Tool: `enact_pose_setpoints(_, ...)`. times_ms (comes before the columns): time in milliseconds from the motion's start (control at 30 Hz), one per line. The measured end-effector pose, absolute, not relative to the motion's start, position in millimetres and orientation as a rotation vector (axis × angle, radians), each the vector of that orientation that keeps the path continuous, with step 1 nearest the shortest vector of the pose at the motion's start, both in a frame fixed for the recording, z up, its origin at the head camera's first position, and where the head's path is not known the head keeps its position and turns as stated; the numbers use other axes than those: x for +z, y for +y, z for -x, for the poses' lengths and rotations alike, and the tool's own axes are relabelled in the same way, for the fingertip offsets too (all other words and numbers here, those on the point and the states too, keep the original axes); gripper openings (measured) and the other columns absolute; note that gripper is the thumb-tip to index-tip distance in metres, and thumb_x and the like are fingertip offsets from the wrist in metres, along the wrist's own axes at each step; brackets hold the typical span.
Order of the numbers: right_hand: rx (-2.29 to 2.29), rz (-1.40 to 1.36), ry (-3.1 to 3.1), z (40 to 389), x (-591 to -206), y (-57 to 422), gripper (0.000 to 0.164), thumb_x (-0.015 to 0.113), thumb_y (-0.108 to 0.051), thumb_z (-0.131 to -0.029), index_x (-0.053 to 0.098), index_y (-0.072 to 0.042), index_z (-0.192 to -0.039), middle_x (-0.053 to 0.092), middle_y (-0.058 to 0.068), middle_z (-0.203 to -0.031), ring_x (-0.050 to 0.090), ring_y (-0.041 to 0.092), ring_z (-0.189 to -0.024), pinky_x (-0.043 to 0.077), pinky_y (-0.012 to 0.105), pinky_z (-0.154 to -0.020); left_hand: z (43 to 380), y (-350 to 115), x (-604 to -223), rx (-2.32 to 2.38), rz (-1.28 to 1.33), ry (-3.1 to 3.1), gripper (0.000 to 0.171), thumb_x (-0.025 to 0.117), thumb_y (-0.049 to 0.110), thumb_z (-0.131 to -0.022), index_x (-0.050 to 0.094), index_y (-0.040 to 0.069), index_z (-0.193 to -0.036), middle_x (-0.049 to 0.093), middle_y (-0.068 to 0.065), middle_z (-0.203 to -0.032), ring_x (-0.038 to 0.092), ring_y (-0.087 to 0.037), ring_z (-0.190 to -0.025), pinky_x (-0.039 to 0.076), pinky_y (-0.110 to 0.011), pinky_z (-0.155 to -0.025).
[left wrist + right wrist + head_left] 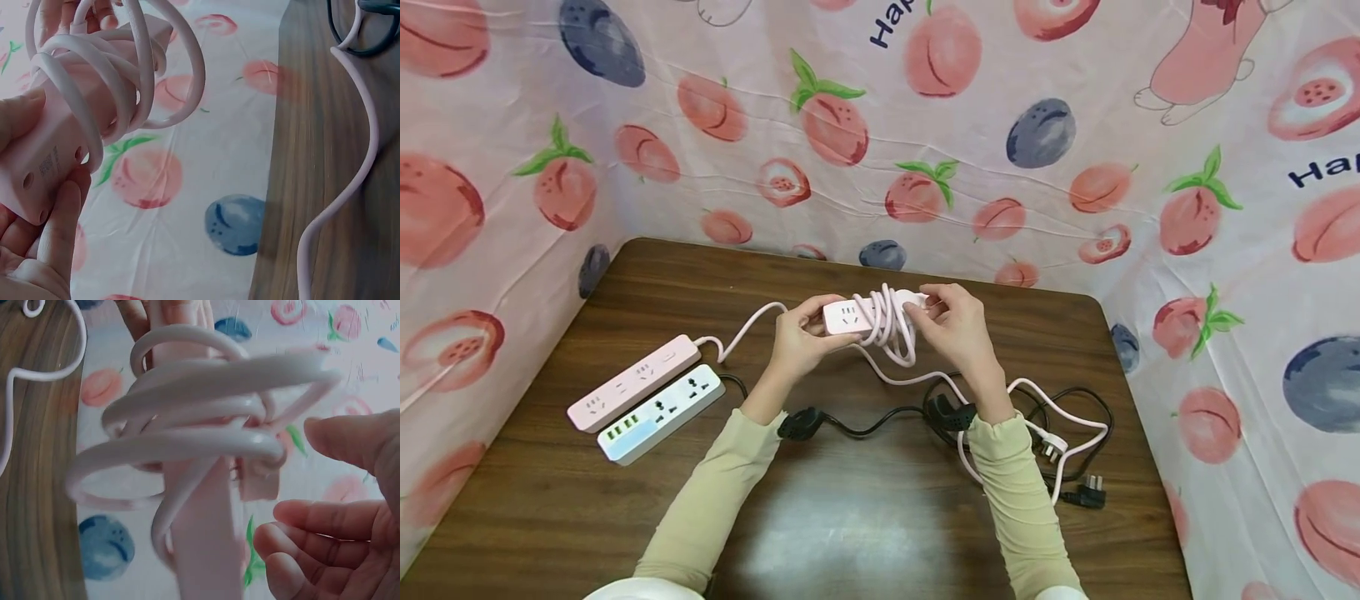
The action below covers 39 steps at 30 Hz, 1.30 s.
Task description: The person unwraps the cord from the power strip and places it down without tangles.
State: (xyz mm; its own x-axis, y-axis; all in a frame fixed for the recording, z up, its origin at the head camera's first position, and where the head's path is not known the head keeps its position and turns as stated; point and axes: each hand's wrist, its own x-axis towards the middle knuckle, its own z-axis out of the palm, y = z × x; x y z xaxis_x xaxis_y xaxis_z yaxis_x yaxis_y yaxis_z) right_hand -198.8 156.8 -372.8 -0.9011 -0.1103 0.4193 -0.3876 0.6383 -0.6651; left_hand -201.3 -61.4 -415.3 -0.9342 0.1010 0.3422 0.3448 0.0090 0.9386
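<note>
Over the far half of the table, my left hand [799, 337] grips one end of a pale pink power strip [842, 319]. Its pink cord [886, 317] is wound in several loose loops around the strip's middle. In the left wrist view, left thumb and fingers hold the strip's body [62, 150] by its sides. My right hand [957, 327] is at the strip's other end. The right wrist view shows that hand [340, 540] with thumb and fingers spread apart, nothing between them, beside the loops. A small pink block on the cord [259, 480], like a plug, hangs against the strip there.
Left on the table lie another pink power strip [636, 382] and a white one [662, 412] with green USB ports. Black cords with a black plug [1086, 493], and a pink cord with a white plug [1051, 443], tangle at right. Printed cloth [880, 125] surrounds the table.
</note>
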Motion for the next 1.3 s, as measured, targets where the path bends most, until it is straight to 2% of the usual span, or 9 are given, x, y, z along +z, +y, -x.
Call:
enact_pose_setpoints(367, 0.925, -0.634, -2.696, 193.8, -360.6, 135.9, 0.033, 0.07, -0.009, -0.075, 0.066, 0.006, -0.104, 0.061, 0.012, -0.081, 0.058, 0.021, -0.07, 0.048, 0.028, -0.063, 200.5, -84.6, -436.7, -2.076, 0.51, -2.039, 0.051, 0.078, -0.018, -0.06, 0.06, -0.015, -0.108, 0.06, -0.029, -0.1, 0.063, -0.004, -0.079, 0.051, -0.016, -0.066)
enact_pose_setpoints(533, 0.908, -0.726, -2.803, 193.4, -356.7, 133.3, 0.039, 0.063, -0.005, -0.077, 0.061, 0.01, -0.113, 0.06, 0.016, -0.09, 0.056, 0.024, -0.072, 0.047, 0.026, -0.062, 197.8, -87.3, -438.3, -2.103, 0.515, -2.025, 0.054, 0.079, -0.019, -0.058, 0.058, -0.017, -0.109, 0.059, -0.033, -0.101, 0.064, -0.004, -0.078, 0.051, -0.015, -0.064)
enact_pose_setpoints(667, 0.873, -0.791, -2.844, 194.1, -354.5, 132.7, 0.042, 0.064, -0.003, -0.075, 0.06, 0.011, -0.114, 0.06, 0.019, -0.094, 0.055, 0.023, -0.072, 0.046, 0.026, -0.061, 194.5, -86.8, -434.9, -2.114, 0.52, -2.031, 0.054, 0.077, -0.022, -0.058, 0.057, -0.02, -0.108, 0.059, -0.034, -0.101, 0.062, -0.003, -0.079, 0.051, -0.015, -0.065)
enact_pose_setpoints(867, 0.829, -0.757, -2.896, 193.8, -351.8, 131.5, 0.039, 0.068, -0.004, -0.072, 0.063, 0.008, -0.109, 0.062, 0.018, -0.095, 0.055, 0.024, -0.078, 0.047, 0.03, -0.065, 187.5, -83.8, -422.0, -2.071, 0.565, -2.063, 0.051, 0.075, -0.023, -0.06, 0.055, -0.022, -0.107, 0.059, -0.036, -0.1, 0.062, -0.002, -0.08, 0.051, -0.016, -0.067)
enact_pose_setpoints(1100, 0.88, -0.633, -2.955, 193.6, -350.8, 132.9, 0.026, 0.069, -0.004, -0.072, 0.066, 0.003, -0.097, 0.061, 0.014, -0.09, 0.057, 0.027, -0.079, 0.047, 0.033, -0.067, 195.9, -84.0, -442.6, -2.133, 0.558, -2.052, 0.054, 0.077, -0.021, -0.06, 0.058, -0.016, -0.11, 0.06, -0.033, -0.103, 0.062, -0.002, -0.081, 0.051, -0.016, -0.066)
enact_pose_setpoints(1200, 0.885, -0.596, -2.989, 194.1, -350.6, 134.2, 0.025, 0.069, -0.006, -0.072, 0.066, 0.001, -0.096, 0.06, 0.012, -0.087, 0.057, 0.026, -0.079, 0.047, 0.032, -0.066, 197.0, -83.5, -446.5, -2.136, 0.579, -2.035, 0.053, 0.077, -0.021, -0.059, 0.058, -0.017, -0.109, 0.062, -0.028, -0.101, 0.063, -0.004, -0.081, 0.052, -0.017, -0.066)
enact_pose_setpoints(1300, 0.895, -0.588, -2.995, 195.2, -351.7, 134.6, 0.025, 0.071, -0.008, -0.072, 0.066, 0.001, -0.095, 0.06, 0.011, -0.085, 0.055, 0.024, -0.076, 0.046, 0.031, -0.065, 197.6, -82.9, -447.8, -2.154, 0.595, -2.016, 0.052, 0.076, -0.022, -0.059, 0.058, -0.018, -0.108, 0.064, -0.017, -0.098, 0.063, -0.006, -0.081, 0.052, -0.017, -0.067)
